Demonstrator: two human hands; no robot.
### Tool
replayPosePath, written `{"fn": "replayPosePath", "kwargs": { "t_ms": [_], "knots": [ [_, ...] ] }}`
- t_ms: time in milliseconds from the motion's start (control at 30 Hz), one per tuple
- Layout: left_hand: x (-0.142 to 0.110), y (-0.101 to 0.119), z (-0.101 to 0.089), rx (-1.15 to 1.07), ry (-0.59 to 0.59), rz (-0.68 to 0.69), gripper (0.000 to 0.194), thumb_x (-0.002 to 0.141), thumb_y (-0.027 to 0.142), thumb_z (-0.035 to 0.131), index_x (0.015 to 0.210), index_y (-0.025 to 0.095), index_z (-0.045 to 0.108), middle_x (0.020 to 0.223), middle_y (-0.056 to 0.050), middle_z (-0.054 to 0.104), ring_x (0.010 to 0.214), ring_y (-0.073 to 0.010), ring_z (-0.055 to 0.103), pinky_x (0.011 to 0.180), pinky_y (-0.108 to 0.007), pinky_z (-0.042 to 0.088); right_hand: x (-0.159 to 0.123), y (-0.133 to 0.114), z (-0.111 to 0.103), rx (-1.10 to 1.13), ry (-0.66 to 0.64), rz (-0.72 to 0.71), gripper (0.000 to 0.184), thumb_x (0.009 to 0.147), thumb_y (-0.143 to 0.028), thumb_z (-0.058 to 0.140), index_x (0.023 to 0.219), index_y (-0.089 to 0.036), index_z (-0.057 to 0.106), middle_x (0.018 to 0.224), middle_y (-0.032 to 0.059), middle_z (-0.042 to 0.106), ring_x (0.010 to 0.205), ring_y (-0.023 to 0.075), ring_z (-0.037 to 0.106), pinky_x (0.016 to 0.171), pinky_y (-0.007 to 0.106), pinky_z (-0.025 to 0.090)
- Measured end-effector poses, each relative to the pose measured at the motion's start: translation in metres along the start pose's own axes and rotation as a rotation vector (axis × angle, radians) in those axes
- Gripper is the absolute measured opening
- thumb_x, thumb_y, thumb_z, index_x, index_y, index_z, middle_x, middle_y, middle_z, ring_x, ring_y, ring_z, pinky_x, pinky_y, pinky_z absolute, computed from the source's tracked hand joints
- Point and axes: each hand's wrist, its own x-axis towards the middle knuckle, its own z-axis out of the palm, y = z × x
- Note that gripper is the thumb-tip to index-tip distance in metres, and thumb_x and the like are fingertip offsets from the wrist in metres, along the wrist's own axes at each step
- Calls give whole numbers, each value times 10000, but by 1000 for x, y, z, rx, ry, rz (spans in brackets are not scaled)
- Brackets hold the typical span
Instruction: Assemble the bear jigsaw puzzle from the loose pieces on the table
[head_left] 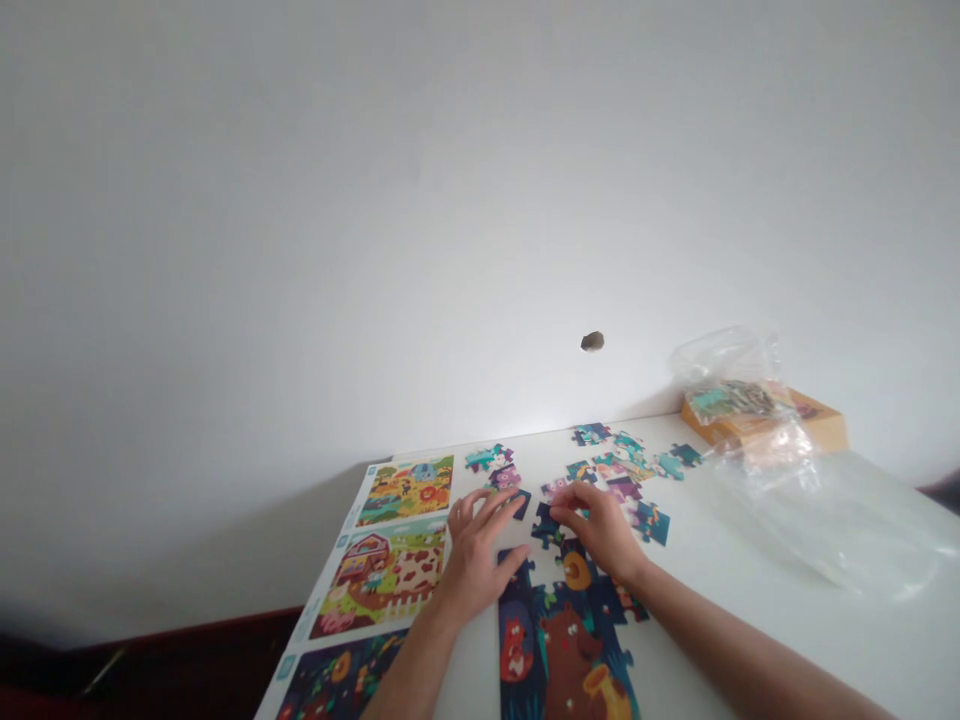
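A partly joined jigsaw puzzle (564,640) with a brown bear on dark blue lies at the table's near side. Above its top edge, my right hand (600,525) pinches a dark blue puzzle piece (546,526) between thumb and fingers. My left hand (480,550) is open, its fingers spread beside the puzzle's upper left corner. Another dark piece (523,504) lies by its fingertips. Loose pieces in teal and purple (504,476) are just beyond the left hand, and several more (626,465) lie scattered past the right hand.
A printed picture sheet (390,575) with animal scenes runs along the table's left edge. At the back right, an orange box (825,425) carries a clear plastic bag (731,400) with pieces in it. More clear plastic (847,550) spreads over the right side. A white wall (480,250) with a hole stands behind.
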Motion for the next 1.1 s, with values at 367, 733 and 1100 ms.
{"fn": "replayPosePath", "kwargs": {
  "t_ms": [367, 733, 1100],
  "knots": [
    [0, 5, 9, -124, -55, 21, 488, 797, 241, 776, 1261, 294, 633, 936, -17, 752, 1080, -274, 571, 1094, -521, 302, -14, 7, 3, 176, -75, -158, 72, 878, -202, 609, 895, -214, 678, 865, 28, 664, 826, 173, 618, 784, 305, 474],
    [2, 10, 2, -212, -17, 19, 354, 856, 195, 703, 1194, 300, 683, 841, -6, 767, 1008, -252, 601, 1069, -533, 309, -18, 8, 0, 48, -122, -212, 132, 904, -230, 581, 982, -242, 686, 930, 41, 702, 910, 210, 612, 875, 375, 429],
    [0, 12, 1, -270, -50, -20, 220, 793, 174, 735, 992, 265, 710, 782, 10, 730, 1050, -258, 564, 1088, -520, 275, -20, 2, -4, 25, -196, -266, 117, 914, -245, 568, 926, -233, 683, 867, 38, 701, 884, 203, 601, 866, 381, 421]
  ]
}}
